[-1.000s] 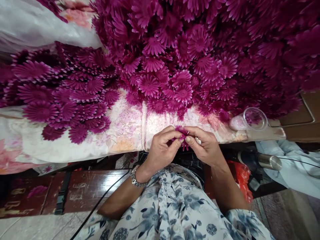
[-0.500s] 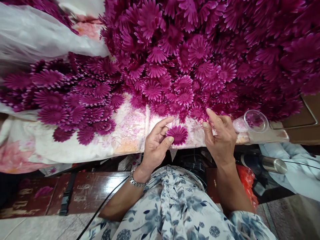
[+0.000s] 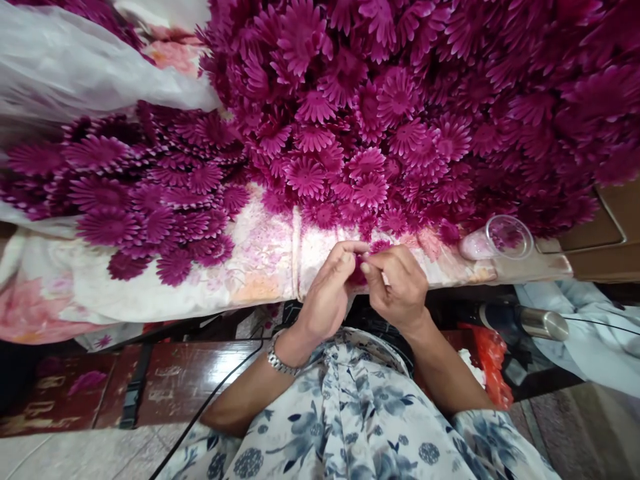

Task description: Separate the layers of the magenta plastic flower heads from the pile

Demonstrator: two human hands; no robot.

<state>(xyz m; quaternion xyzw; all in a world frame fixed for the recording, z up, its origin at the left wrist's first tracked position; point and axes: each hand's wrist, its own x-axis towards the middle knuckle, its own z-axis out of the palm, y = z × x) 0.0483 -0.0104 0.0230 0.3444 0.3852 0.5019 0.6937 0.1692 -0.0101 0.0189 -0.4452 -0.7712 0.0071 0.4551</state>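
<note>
My left hand point(image 3: 329, 288) pinches a purple artificial flower head point(image 3: 358, 275) at the near edge of the cloth-covered table. Most of that flower is hidden behind my fingers. My right hand point(image 3: 401, 285) has come up against it, thumb and forefinger pressed together at the flower and the left fingertips. What sits between the right fingertips is too small to make out. Just beyond both hands spreads a large heap of the same purple flower heads point(image 3: 370, 190).
A smaller pile of purple flowers point(image 3: 150, 197) lies at the left, beside clear plastic sheeting point(image 3: 100, 67). On the right stand a clear plastic cup point(image 3: 510, 239) and a cardboard box point(image 3: 607, 253). Below the table edge are a steel-ended flask point(image 3: 543, 323) and a red plastic bag point(image 3: 493, 367).
My right hand has moved left, from beside the cup to meet my left hand at the flower. The left hand has shifted slightly right, and the flower is now mostly covered.
</note>
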